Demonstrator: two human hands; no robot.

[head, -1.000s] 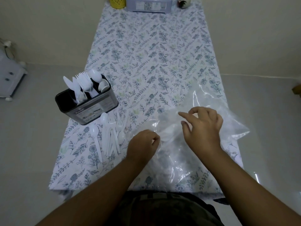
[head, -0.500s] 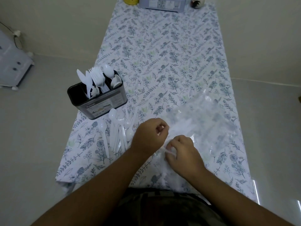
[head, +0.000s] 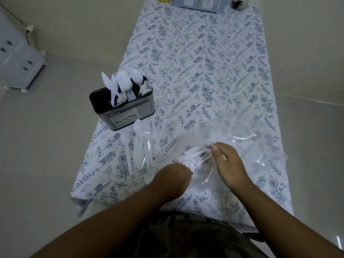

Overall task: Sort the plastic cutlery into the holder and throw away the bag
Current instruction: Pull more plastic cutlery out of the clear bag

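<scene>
Left hand (head: 172,176): I see it curled, pinching the clear plastic bag (head: 232,146) edge, lower centre.
Right hand (head: 226,162): fingers bent, gripping white cutlery handles (head: 193,155) inside the bag.
Holder (head: 122,107): centre left.

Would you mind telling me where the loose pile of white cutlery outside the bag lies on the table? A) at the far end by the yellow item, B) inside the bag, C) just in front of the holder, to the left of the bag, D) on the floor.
C: the loose cutlery lies on the tablecloth just nearer than the holder, left of the bag.
</scene>
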